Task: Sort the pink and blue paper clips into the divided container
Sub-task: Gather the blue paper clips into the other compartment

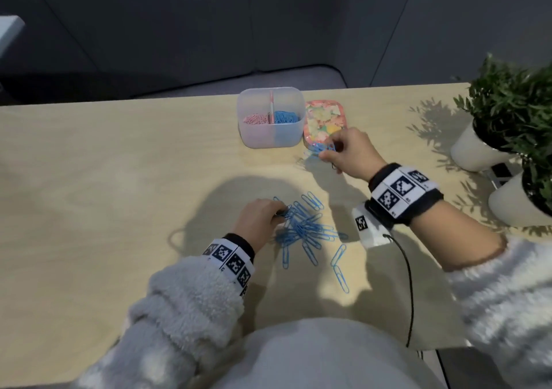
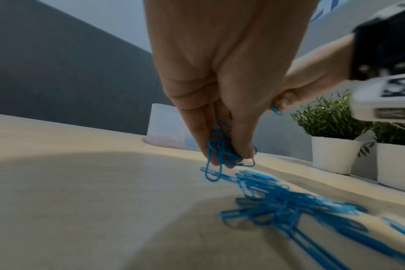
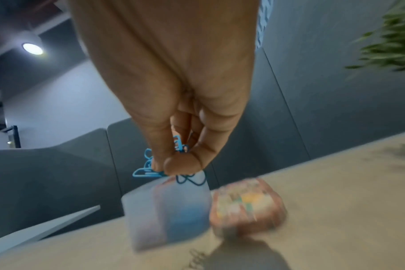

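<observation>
Head: wrist tags (image 1: 396, 191) coded, no legible txt.

The divided container (image 1: 270, 133) looks like frosted, translucent plastic with smooth walls, and the table (image 1: 119, 164) has a pale, matt wood-grain surface. The blue paper clips (image 1: 307, 227) appear smoothly coated with a slight sheen. The sleeves (image 1: 185, 308) are fluffy, nubbly fleece; the plant pots (image 2: 331, 155) are smooth, matt white.

The divided container (image 1: 270, 117) stood on the table (image 1: 119, 161). My loose clips (image 1: 307, 230) lay nearer me than it; the lid (image 1: 324, 117) touched its right side; potted plants (image 1: 504, 114) stood farther right.
</observation>
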### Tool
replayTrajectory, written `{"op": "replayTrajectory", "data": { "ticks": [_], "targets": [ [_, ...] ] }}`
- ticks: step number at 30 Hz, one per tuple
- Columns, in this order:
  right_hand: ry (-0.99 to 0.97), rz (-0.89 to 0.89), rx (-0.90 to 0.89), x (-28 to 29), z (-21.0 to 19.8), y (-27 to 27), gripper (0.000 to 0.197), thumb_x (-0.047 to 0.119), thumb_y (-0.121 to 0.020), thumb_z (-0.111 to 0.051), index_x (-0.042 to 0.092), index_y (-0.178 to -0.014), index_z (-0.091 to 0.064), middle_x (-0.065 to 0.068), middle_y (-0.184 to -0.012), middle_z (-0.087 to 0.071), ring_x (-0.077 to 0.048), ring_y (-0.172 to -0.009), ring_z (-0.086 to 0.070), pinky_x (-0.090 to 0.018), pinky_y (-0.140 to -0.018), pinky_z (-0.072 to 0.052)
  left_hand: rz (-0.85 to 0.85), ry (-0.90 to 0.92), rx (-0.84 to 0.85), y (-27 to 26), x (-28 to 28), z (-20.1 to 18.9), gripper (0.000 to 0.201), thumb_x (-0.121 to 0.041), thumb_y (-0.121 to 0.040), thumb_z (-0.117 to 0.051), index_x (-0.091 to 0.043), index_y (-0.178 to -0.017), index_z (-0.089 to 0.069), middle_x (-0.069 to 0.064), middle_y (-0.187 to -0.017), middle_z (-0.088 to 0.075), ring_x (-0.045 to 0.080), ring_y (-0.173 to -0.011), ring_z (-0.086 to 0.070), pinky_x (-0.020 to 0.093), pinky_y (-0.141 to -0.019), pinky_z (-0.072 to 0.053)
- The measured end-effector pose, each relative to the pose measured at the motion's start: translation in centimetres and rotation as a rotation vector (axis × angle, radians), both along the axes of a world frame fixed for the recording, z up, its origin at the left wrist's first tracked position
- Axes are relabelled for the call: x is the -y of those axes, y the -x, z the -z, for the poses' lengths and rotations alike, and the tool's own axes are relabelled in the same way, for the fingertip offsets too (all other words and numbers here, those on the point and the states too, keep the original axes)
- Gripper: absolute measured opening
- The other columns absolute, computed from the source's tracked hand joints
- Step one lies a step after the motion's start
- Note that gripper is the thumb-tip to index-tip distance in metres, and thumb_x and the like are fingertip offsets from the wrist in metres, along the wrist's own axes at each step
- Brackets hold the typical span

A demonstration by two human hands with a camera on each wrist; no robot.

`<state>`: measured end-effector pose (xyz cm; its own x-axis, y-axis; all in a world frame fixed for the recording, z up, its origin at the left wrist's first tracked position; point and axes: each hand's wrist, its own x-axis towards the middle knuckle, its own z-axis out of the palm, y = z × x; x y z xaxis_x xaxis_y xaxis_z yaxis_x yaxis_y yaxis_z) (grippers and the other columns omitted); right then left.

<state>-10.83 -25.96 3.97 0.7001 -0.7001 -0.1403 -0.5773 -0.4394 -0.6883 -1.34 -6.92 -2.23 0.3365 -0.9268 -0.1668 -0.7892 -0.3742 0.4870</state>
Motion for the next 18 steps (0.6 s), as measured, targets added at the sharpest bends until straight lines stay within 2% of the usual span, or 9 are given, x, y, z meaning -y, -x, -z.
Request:
{"op": "replayTrajectory", "data": {
  "ticks": [1, 3, 5, 7, 10, 14, 16, 18],
  "targets": [
    [0.063, -0.003, 0.002, 1.1, -0.8, -1.6, 0.009, 0.007, -0.079, -0.067, 0.002, -0.073, -0.062, -0.012, -0.068, -0.054, -0.007, -0.043, -0.051, -0.025, -0.047, -0.043, -0.007, 0.01, -0.009, -0.2, 0.2, -0.2, 0.02, -0.016, -0.088, -0.058, -0.01, -0.104, -0.067, 0.01, -0.105, -0.07, 0.03, -0.099, -0.062, 0.036, -0.083, -0.045],
    [0.158, 0.014, -0.022, 2.7, -2.1, -4.9, 0.015, 0.01, -0.079, -0.067, 0.01, -0.067, -0.058, -0.01, -0.076, -0.054, -0.018, -0.068, -0.054, -0.024, -0.062, -0.038, -0.014, 0.039, -0.033, -0.6, 0.5, -0.6, 0.02, -0.017, -0.087, -0.059, -0.009, -0.104, -0.067, 0.011, -0.105, -0.07, 0.03, -0.098, -0.062, 0.036, -0.084, -0.047],
    [0.203, 0.025, -0.078, 3.9, -2.5, -7.9, 0.004, 0.011, -0.08, -0.067, 0.01, -0.077, -0.064, -0.012, -0.085, -0.06, -0.025, -0.085, -0.059, -0.026, -0.071, -0.04, -0.015, 0.054, -0.05, -1.1, 1.0, -1.1, 0.02, -0.016, -0.086, -0.06, -0.007, -0.103, -0.067, 0.012, -0.104, -0.071, 0.03, -0.098, -0.063, 0.036, -0.085, -0.047],
    [0.264, -0.002, -0.16, 4.4, -2.1, -10.4, 0.011, 0.007, -0.082, -0.062, 0.004, -0.092, -0.066, -0.017, -0.102, -0.065, -0.032, -0.099, -0.06, -0.031, -0.081, -0.046, -0.028, 0.063, -0.08, -1.7, 1.7, -1.7, 0.019, -0.015, -0.086, -0.061, -0.007, -0.102, -0.068, 0.012, -0.103, -0.071, 0.03, -0.097, -0.063, 0.037, -0.084, -0.048],
    [0.394, -0.108, -0.289, 3.9, -1.5, -12.7, 0.023, 0.0, -0.086, -0.051, 0.0, -0.106, -0.063, -0.023, -0.112, -0.063, -0.039, -0.104, -0.061, -0.039, -0.087, -0.05, -0.05, 0.083, -0.116, -3.0, 3.2, -3.0, 0.017, -0.013, -0.086, -0.06, -0.003, -0.098, -0.067, 0.014, -0.1, -0.071, 0.03, -0.091, -0.063, 0.036, -0.08, -0.049],
    [0.448, -0.202, -0.403, 3.6, -0.5, -13.9, 0.024, 0.007, -0.09, -0.053, 0.001, -0.112, -0.059, -0.021, -0.115, -0.062, -0.038, -0.106, -0.06, -0.038, -0.085, -0.048, -0.134, 0.163, -0.135, -6.0, 5.7, -5.2, 0.015, -0.011, -0.083, -0.063, -0.002, -0.094, -0.069, 0.013, -0.096, -0.071, 0.026, -0.089, -0.064, 0.031, -0.082, -0.048],
    [0.441, -0.187, -0.346, 3.7, -0.6, -13.6, 0.025, 0.016, -0.092, -0.051, 0.002, -0.11, -0.06, -0.021, -0.113, -0.062, -0.039, -0.104, -0.059, -0.038, -0.082, -0.047, -0.198, 0.211, -0.144, -7.4, 7.4, -5.8, 0.005, -0.01, -0.08, -0.066, -0.005, -0.081, -0.069, 0.012, -0.087, -0.071, 0.024, -0.081, -0.063, 0.03, -0.077, -0.048],
    [0.41, -0.113, -0.194, 3.9, -0.9, -12.4, 0.027, 0.02, -0.093, -0.044, 0.003, -0.104, -0.062, -0.022, -0.106, -0.065, -0.04, -0.099, -0.06, -0.04, -0.079, -0.046, -0.294, 0.259, -0.18, -8.5, 9.4, -5.9, 0.023, -0.007, -0.075, -0.067, -0.012, -0.059, -0.052, 0.012, -0.065, -0.059, 0.021, -0.068, -0.05, 0.026, -0.065, -0.039]
  ]
}}
